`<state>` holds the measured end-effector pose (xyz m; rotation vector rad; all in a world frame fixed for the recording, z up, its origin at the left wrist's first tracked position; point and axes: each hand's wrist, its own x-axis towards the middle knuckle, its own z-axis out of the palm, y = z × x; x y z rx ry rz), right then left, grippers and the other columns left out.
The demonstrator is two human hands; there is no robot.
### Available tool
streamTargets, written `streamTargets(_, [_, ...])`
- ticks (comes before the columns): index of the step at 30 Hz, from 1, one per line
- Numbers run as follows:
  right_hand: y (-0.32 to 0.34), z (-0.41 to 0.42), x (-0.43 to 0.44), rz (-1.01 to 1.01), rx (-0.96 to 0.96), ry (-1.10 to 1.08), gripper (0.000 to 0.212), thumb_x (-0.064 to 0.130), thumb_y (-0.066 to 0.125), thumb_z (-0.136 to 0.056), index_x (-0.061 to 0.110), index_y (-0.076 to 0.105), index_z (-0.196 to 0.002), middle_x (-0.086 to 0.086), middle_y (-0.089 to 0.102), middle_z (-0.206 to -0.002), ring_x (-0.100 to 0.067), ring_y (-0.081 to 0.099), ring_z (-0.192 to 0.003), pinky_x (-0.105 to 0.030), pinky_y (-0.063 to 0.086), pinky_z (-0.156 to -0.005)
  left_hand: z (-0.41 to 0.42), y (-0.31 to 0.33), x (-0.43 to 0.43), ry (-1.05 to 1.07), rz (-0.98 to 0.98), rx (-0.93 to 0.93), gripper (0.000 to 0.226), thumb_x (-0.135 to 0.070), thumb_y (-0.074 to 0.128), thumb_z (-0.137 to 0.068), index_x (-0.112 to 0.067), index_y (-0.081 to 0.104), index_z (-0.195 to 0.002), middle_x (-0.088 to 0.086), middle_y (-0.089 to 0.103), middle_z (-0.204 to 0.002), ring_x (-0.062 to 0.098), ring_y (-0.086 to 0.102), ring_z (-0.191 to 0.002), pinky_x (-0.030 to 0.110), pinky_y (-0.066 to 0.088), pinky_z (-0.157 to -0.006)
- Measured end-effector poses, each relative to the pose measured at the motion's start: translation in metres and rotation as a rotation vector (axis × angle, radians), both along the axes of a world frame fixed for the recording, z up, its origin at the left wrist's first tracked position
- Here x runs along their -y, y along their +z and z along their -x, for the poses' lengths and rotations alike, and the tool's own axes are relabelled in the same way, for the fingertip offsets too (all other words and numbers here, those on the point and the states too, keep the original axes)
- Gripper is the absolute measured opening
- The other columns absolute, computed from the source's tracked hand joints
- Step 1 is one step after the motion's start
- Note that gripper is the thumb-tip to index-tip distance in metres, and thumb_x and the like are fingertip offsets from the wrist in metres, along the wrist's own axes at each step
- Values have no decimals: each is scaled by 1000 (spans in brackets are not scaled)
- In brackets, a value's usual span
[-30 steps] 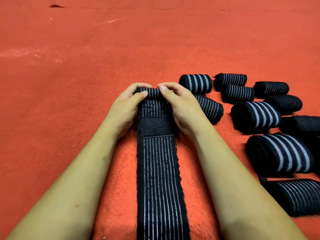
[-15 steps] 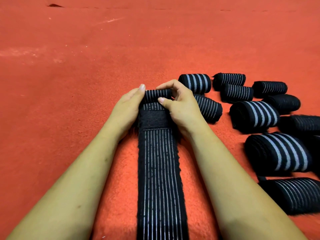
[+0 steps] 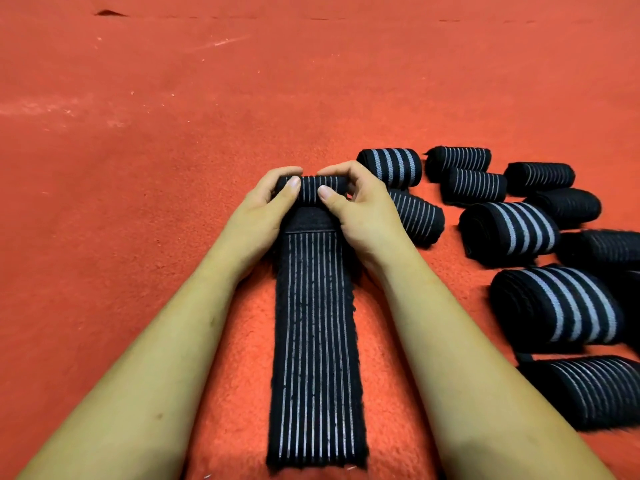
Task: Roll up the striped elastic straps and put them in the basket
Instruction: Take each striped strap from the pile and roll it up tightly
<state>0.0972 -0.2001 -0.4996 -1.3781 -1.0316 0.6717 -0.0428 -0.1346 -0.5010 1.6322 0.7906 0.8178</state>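
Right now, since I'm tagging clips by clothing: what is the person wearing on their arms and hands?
Nothing visible. The left forearm and right forearm are bare to the frame's edge: no sleeves, watch or bracelet. The left hand and right hand have no gloves or visible rings; the thumbnails look short and unpainted.

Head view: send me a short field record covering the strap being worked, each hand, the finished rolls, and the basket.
strap: black striped strap, lying flat on the red surface, running toward the person
roll: small roll started at the strap's far end
patch: plain black patch just on the near side of the roll
left hand: left hand grips the roll's left end, thumb on top
right hand: right hand grips the roll's right end, thumb on top
finished rolls: several finished rolls on the surface, right of the hands
basket: not in view
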Motion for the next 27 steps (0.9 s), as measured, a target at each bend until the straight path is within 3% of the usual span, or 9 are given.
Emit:
streamTargets(3, [2, 3, 3, -11, 31, 48, 17, 0, 63, -87, 14, 65, -97, -1, 68, -94, -13, 63, -92, -40, 54, -90, -2, 2, 5, 78, -20, -82, 30, -44, 44, -103, -25, 65, -115, -8, 69, -108, 2, 61, -98, 24, 46, -92])
streamTargets(7, [4, 6, 3, -6, -5, 93, 17, 0, 63, -85, 11, 63, -99, -11, 69, -104, -19, 65, -96, -44, 53, -93, -1, 1, 2, 77, 9, 27, 16, -31, 51, -103, -24, 65, -100, -4, 66, -97, 8, 59, -90, 31, 47, -90])
streamTargets(9, [3, 8, 0, -4, -74, 87, 14, 17, 67, -86, 16, 63, -100, -10, 69, -106, -16, 65, -97, -45, 52, -97, 1, -2, -2, 32, 1, 70, 12, -32, 55, -97, -25, 65, -100, -2, 66, -99, 12, 60, -94, 37, 47, -93])
streamTargets(11, [2, 9, -4, 67, -126, 42, 32, 46, 62, -85, 19, 65, -103, -4, 70, -105, -17, 67, -101, -48, 51, -99, 2, -4, -4, -13, -11, 100, 15, -31, 56, -93, -28, 65, -104, -3, 66, -102, 14, 60, -97, 40, 47, -96])
streamTargets(13, [1, 9, -5, 170, -107, 35, 48, 60, 52, -85, 19, 66, -104, -4, 72, -104, -20, 69, -100, -51, 52, -97, 3, -5, -5, -50, -25, 104, 17, -28, 58, -91, -33, 66, -105, -6, 65, -102, 14, 59, -97, 40, 46, -95])
streamTargets(15, [0, 8, -4, 182, -53, 33, 45, 56, 49, -90, 18, 67, -106, -4, 73, -102, -20, 70, -98, -51, 53, -95, 5, -4, -6, -70, -45, 88, 21, -27, 59, -91, -37, 65, -108, -7, 65, -105, 14, 58, -100, 41, 45, -97])
streamTargets(20, [2, 4, 1, 32, -22, 4, 16, 16, 60, -95, 11, 64, -110, -8, 69, -105, -23, 66, -102, -47, 51, -97, 3, -5, -4, 4, -50, 13, 26, -42, 55, -96, -33, 63, -120, -11, 65, -111, 8, 60, -104, 40, 45, -103])
streamTargets(24, [4, 4, 5, -3, 69, 65, 19, 3, 62, -88, 14, 63, -103, -1, 67, -99, -17, 64, -100, -43, 52, -96, 1, -5, -2, 60, 139, -6, 49, -70, 56, -79, -28, 66, -103, -4, 72, -99, 12, 66, -94, 45, 49, -97])
streamTargets(27, [6, 6, 7, 9, 77, 113, 21, -3, 63, -85, 11, 61, -101, -1, 65, -97, -13, 62, -94, -40, 52, -93, 1, -5, -4, 66, 184, 86, 33, -59, 61, -80, -28, 66, -90, -3, 69, -89, 16, 63, -89, 43, 47, -90])
